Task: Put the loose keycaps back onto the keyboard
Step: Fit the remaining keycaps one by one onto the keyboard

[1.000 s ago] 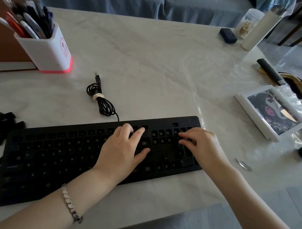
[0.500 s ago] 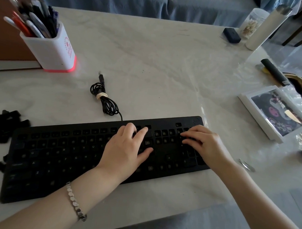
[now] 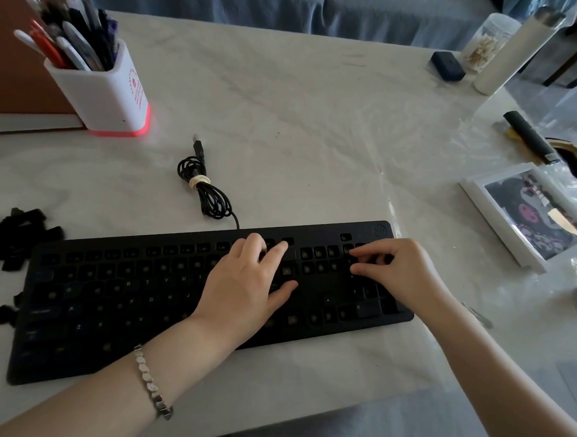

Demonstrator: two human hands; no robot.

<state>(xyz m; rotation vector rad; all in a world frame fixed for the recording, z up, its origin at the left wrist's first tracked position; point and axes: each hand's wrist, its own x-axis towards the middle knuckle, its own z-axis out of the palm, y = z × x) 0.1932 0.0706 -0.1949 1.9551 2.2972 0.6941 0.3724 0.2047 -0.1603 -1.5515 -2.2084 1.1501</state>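
Note:
The black keyboard (image 3: 121,297) lies across the table's near side, and several of its key sockets are bare. A pile of loose black keycaps (image 3: 16,236) sits beside its left end, with a few more keycaps (image 3: 2,314) lower down. My left hand (image 3: 245,288) rests flat on the keys right of the middle, fingers straight. My right hand (image 3: 396,274) is over the numpad, thumb and bent fingers pinching a dark keycap at its top-left corner. The keycap itself is hard to make out against the keyboard.
The keyboard's coiled cable (image 3: 206,189) lies behind it. A white pen holder (image 3: 105,91) stands at the back left. A white picture frame (image 3: 523,213), a dark remote (image 3: 528,136), a small dark box (image 3: 446,65) and two jars (image 3: 502,49) are on the right.
Both hands stay where they were on the keyboard. My right fingers have curled a little tighter over the numpad. The view has shifted slightly.

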